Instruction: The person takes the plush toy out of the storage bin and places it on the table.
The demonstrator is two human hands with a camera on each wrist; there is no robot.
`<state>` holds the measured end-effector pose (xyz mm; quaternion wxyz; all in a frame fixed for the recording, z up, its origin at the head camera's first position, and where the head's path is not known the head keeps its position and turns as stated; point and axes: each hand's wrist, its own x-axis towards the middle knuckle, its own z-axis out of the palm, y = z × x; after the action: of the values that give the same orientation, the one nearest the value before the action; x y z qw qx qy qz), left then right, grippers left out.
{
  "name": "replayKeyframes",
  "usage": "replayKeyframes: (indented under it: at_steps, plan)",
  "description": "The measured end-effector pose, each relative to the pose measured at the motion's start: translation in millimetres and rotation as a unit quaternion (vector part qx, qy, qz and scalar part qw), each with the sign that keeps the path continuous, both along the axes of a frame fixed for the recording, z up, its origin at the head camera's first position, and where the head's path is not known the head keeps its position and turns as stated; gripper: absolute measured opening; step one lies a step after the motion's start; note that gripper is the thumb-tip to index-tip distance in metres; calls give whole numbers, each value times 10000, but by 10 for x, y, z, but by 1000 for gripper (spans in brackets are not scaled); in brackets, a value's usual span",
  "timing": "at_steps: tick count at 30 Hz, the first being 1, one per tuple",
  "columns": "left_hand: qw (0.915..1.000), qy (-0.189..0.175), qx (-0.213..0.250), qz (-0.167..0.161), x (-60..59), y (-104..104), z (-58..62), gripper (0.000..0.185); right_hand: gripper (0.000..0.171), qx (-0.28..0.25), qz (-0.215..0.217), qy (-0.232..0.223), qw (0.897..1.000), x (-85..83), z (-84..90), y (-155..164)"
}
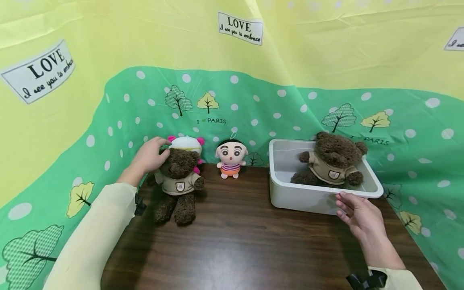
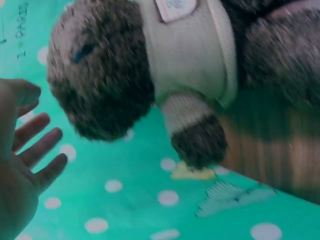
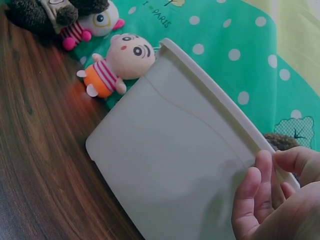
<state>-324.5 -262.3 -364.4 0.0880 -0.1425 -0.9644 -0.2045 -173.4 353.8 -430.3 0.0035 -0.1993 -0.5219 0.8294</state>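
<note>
Cream cloth sleeve [image 1: 90, 231] foremost, the head view shows a brown plush bear [image 1: 180, 183] on dark wood [image 1: 232, 233], the left-wrist view the left hand [image 2: 20, 165] spread empty beside it, the right-wrist view the right hand [image 3: 287, 210] pinching a grey plastic tub's [image 3: 165, 140] rim.

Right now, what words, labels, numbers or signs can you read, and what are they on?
"LOVE I see you to embrace": left label and middle label on the backdrop.
"I se": right-edge label, the rest cut off.
"I PARIS", a small mark between: twice on the backdrop.
Left bear, shirt badge: too small to read.
Right bear, chest badge: likewise.
</note>
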Motion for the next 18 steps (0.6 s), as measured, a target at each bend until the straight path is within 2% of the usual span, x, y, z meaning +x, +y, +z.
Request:
replayKeyframes:
  at_steps: [2, 5, 18]
  plan:
    - [9998, 202, 73, 6, -28, 133, 33, 33, 4, 10, 1, -20, 10000, -13, 11, 1]
    - [9990, 374, 190, -156, -56, 369, 95, 30, 5, 29, -22, -87, 10000, -27, 30, -14]
    - [9903, 514, 236, -1270, -282, 1760, 372, 28, 8, -112, -7, 25, 9999, -61, 42, -15]
